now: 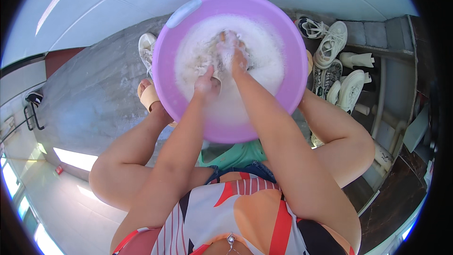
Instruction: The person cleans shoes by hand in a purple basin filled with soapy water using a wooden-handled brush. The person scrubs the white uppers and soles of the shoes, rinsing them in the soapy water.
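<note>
A round purple plastic basin (226,136) stands on the floor between my bent legs, holding sudsy water (269,53). My right hand (235,55) is in the foam near the basin's middle, its fingers mostly covered by suds; a small brownish piece shows at the fingertips, its kind unclear. To the left and nearer to me, my left hand (208,82) is at the foam's surface, thumb up, fingers partly in the water. A whitish, foam-covered item (205,66) lies by the left thumb, possibly part of a shoe. What either hand grips is hidden.
Several shoes, among them a white sneaker (332,44) and a dark sneaker (310,27), lie right of the basin beside pipes (380,95). Another white shoe (147,47) stands at its left. Beyond is a pale wall (141,0). Under me is a green plastic stool (237,156).
</note>
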{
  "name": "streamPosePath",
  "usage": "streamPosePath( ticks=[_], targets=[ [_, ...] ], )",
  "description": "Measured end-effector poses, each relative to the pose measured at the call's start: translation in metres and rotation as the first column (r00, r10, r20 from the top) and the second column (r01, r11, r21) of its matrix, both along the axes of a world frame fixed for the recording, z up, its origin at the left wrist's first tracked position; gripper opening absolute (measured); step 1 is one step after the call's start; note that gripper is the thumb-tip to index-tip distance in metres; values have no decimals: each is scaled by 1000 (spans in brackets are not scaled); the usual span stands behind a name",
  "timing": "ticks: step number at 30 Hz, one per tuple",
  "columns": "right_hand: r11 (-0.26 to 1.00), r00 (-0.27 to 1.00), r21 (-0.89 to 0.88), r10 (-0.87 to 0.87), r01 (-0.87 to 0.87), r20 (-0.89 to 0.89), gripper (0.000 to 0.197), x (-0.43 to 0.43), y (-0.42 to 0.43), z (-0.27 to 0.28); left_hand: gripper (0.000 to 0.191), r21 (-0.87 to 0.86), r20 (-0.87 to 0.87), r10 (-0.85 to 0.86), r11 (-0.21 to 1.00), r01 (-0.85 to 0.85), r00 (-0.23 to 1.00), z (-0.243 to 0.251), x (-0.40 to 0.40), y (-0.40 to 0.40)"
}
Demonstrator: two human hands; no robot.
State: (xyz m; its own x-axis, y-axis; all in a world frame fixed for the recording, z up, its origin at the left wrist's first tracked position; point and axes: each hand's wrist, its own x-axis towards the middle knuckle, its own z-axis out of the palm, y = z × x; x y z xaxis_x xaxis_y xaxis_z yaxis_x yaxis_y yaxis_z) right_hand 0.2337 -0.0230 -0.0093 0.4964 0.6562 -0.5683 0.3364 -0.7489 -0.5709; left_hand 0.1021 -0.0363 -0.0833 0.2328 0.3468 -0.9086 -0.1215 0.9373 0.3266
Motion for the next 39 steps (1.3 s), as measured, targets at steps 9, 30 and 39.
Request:
streamPosePath(
  ticks=[9, 30, 39],
  targets=[
    [960, 970, 143, 242, -240, 4, 64, -39, -16, 26, 39, -55, 374, 393, 913, -403, 840, -31, -23, -15],
    [749, 907, 567, 108, -343, 406, 63, -27, -28, 142, 45, 75, 836, 179, 899, -432, 519, 115, 0, 1],
    [624, 840, 619, 117, -477, 529, 70, -28, -85, 132, 45, 163, 878, 198, 733, -661, 436, 158, -9, 34]
  ],
)
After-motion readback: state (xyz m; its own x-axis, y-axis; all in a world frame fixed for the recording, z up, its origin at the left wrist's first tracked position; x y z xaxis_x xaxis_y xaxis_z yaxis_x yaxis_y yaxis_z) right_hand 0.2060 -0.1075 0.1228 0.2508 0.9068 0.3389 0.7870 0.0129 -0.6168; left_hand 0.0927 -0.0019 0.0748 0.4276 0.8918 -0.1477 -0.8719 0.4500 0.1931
